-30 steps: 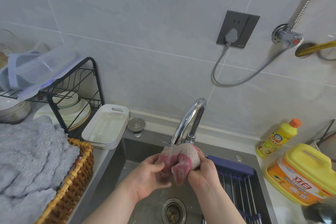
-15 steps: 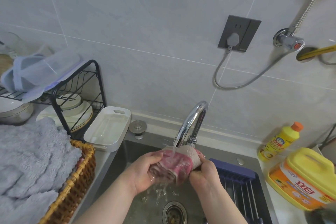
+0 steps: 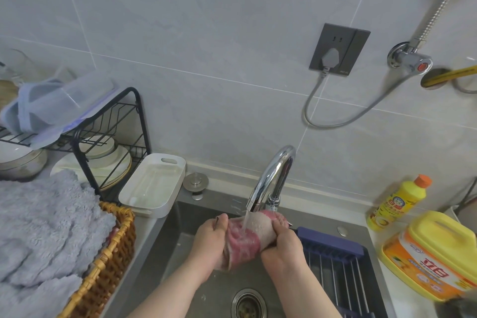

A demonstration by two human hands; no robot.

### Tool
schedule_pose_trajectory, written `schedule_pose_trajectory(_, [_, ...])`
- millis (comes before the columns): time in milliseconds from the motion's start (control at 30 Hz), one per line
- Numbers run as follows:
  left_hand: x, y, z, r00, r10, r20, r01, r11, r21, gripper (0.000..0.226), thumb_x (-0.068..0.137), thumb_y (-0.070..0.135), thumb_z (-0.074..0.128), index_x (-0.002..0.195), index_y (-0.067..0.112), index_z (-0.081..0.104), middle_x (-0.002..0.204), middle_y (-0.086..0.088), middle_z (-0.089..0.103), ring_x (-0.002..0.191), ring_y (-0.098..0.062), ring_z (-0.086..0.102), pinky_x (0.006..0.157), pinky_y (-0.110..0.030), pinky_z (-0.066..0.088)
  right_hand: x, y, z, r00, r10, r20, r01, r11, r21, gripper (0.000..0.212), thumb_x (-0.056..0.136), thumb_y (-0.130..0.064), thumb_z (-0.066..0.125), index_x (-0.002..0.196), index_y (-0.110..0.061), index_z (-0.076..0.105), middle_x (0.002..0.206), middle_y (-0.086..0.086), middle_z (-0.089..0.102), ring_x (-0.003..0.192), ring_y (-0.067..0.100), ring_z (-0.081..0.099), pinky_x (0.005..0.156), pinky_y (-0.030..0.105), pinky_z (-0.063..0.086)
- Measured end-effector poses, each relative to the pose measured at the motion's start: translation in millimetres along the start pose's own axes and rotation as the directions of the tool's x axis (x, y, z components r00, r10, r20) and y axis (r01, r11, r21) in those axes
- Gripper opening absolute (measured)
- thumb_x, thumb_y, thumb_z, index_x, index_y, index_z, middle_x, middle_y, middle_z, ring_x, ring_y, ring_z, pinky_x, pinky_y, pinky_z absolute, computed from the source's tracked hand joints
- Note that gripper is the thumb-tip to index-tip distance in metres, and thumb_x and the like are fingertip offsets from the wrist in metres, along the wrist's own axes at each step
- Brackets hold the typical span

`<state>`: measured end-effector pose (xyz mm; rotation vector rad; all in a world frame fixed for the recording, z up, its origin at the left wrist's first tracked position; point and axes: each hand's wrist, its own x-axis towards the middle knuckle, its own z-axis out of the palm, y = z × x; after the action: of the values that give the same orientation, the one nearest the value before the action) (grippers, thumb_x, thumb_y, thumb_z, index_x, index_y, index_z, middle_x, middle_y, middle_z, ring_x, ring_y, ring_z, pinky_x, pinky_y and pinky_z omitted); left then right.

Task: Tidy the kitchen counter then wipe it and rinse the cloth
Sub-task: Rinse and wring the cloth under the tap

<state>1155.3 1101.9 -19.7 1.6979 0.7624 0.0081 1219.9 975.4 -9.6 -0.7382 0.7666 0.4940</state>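
The cloth (image 3: pixel 245 237) is sitting bunched into a thick, soaked roll, deep pink across its front and pale beige over the top and right end. It is lying crosswise above the grey sink (image 3: pixel 180 253), well over the drain (image 3: pixel 248 303), right under the spout of the chrome faucet (image 3: pixel 273 175). A thin stream of water (image 3: pixel 246 217) is landing on its upper middle. The left hand (image 3: pixel 210 242) is gripping its left end, and the right hand (image 3: pixel 284 248) is gripping the right.
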Motion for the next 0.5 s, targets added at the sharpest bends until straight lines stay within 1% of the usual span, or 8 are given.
schedule_pose_trajectory(67, [-4.0, -2.0, -1.4, 0.999, -0.031, 0.042, 0.023, 0.983, 0.182, 0.041, 0.102, 0.044, 0.032, 0.096, 0.017, 0.062, 0.089, 0.006, 0.063, 0.081, -0.007, 0.055, 0.071, -0.024, 0.036, -6.9, 0.4, 2.0, 0.999, -0.035, 0.038, 0.037, 0.999, -0.039, 0.039, 0.096, -0.005, 0.053, 0.135, -0.011, 0.050, 0.129, 0.025, 0.057, 0.110, 0.044, 0.059, 0.082, 0.057, 0.053])
schedule_pose_trajectory(133, [-2.0, -9.8, -0.1, 1.000, -0.004, 0.030, -0.007, 0.937, 0.350, 0.038, 0.097, 0.049, 0.041, 0.112, 0.022, 0.063, 0.114, -0.002, 0.064, 0.105, -0.019, 0.059, 0.088, -0.026, 0.042, -15.8, 0.5, 4.0, 0.990, -0.083, 0.111, 0.094, 0.991, -0.096, 0.032, 0.094, -0.001, 0.054, 0.124, -0.013, 0.056, 0.114, 0.024, 0.064, 0.098, 0.044, 0.064, 0.076, 0.056, 0.056])
schedule_pose_trajectory(167, [-3.2, -11.6, 1.3, 0.999, 0.051, -0.009, -0.045, 0.938, 0.344, 0.035, 0.095, 0.047, 0.047, 0.117, 0.024, 0.062, 0.122, -0.003, 0.061, 0.114, -0.021, 0.056, 0.093, -0.026, 0.041, -18.9, 1.9, 3.7, 0.984, -0.114, 0.136, 0.134, 0.980, -0.145, 0.028, 0.093, 0.001, 0.054, 0.117, -0.013, 0.059, 0.106, 0.023, 0.066, 0.093, 0.043, 0.066, 0.073, 0.053, 0.057])
schedule_pose_trajectory(233, [-13.2, -6.9, 4.6, 0.988, 0.151, 0.016, -0.151, 0.988, 0.009, 0.017, 0.097, 0.035, 0.052, 0.110, 0.029, 0.062, 0.121, 0.002, 0.061, 0.115, -0.014, 0.058, 0.089, -0.021, 0.041, -23.9, 7.4, 1.6, 0.959, -0.158, 0.235, 0.219, 0.939, -0.264, 0.024, 0.092, -0.001, 0.056, 0.113, -0.011, 0.061, 0.095, 0.022, 0.069, 0.079, 0.039, 0.068, 0.060, 0.044, 0.056])
schedule_pose_trajectory(300, [-25.4, 5.8, 9.4, 0.959, 0.189, 0.210, -0.119, 0.944, -0.308, 0.016, 0.096, 0.034, 0.052, 0.110, 0.031, 0.061, 0.115, 0.005, 0.068, 0.101, -0.011, 0.067, 0.076, -0.023, 0.052, -30.3, 15.3, 0.6, 0.932, -0.111, 0.345, 0.238, 0.904, -0.354, 0.022, 0.094, -0.013, 0.057, 0.115, -0.006, 0.059, 0.081, 0.021, 0.066, 0.054, 0.030, 0.060, 0.047, 0.036, 0.045])
schedule_pose_trajectory(367, [-28.3, 8.9, 9.9, 0.931, 0.200, 0.305, -0.083, 0.931, -0.357, 0.022, 0.096, 0.031, 0.052, 0.118, 0.035, 0.053, 0.110, 0.016, 0.068, 0.096, 0.002, 0.067, 0.073, -0.017, 0.053, -31.5, 20.5, -2.1, 0.921, -0.074, 0.383, 0.228, 0.898, -0.375, 0.025, 0.098, -0.017, 0.052, 0.114, -0.001, 0.062, 0.082, 0.021, 0.065, 0.057, 0.029, 0.058, 0.052, 0.036, 0.040])
schedule_pose_trajectory(433, [-24.6, 5.4, 6.0, 0.933, 0.206, 0.295, -0.111, 0.944, -0.310, 0.031, 0.096, 0.024, 0.058, 0.119, 0.041, 0.047, 0.111, 0.026, 0.061, 0.094, 0.019, 0.059, 0.076, -0.004, 0.045, -29.4, 22.3, -6.5, 0.902, -0.088, 0.423, 0.265, 0.886, -0.380, 0.025, 0.099, -0.008, 0.046, 0.111, 0.000, 0.067, 0.097, 0.024, 0.070, 0.084, 0.039, 0.068, 0.073, 0.046, 0.051])
schedule_pose_trajectory(500, [-20.0, 0.4, 2.4, 0.935, 0.184, 0.303, -0.112, 0.965, -0.239, 0.040, 0.090, 0.022, 0.065, 0.119, 0.044, 0.048, 0.114, 0.024, 0.062, 0.101, 0.016, 0.059, 0.083, -0.008, 0.045, -29.5, 22.3, -10.8, 0.888, -0.101, 0.448, 0.322, 0.831, -0.453, 0.027, 0.100, -0.005, 0.044, 0.109, -0.001, 0.069, 0.106, 0.029, 0.068, 0.104, 0.042, 0.066, 0.095, 0.053, 0.050])
